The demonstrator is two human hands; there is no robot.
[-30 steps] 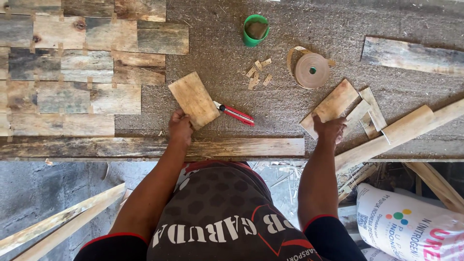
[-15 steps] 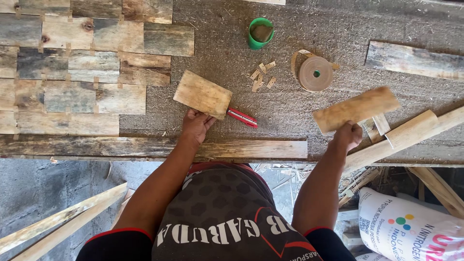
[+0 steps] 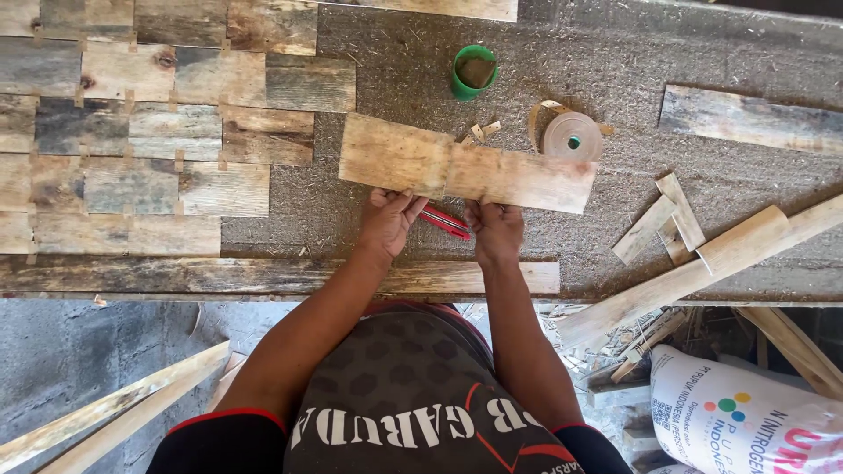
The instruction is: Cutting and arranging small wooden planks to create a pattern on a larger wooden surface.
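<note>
The left hand (image 3: 389, 221) is gripping the near edge of the left wooden piece (image 3: 395, 156), fingers curled onto its face, and the right hand (image 3: 494, 230) is gripping the near edge of the right wooden piece (image 3: 520, 177) the same way. The two pieces are lying end to end, touching at a seam, on the rough grey surface (image 3: 615, 53). A red cutter (image 3: 443, 221) is lying just below that seam, between the two hands. Left of the seam, a patchwork of fitted wooden boards (image 3: 158, 132) is covering the surface, its right edge sitting near the left piece. A long plank (image 3: 263, 276) is running along the surface's near edge below the hands. Above the seam, a green cup (image 3: 474, 70) is standing upright, holding something brownish that is hard to make out. Right of the seam, a tape roll (image 3: 572, 136) is lying flat, nearly touching the right piece, with open grey surface beyond it before loose wood strips (image 3: 667, 219).
</note>
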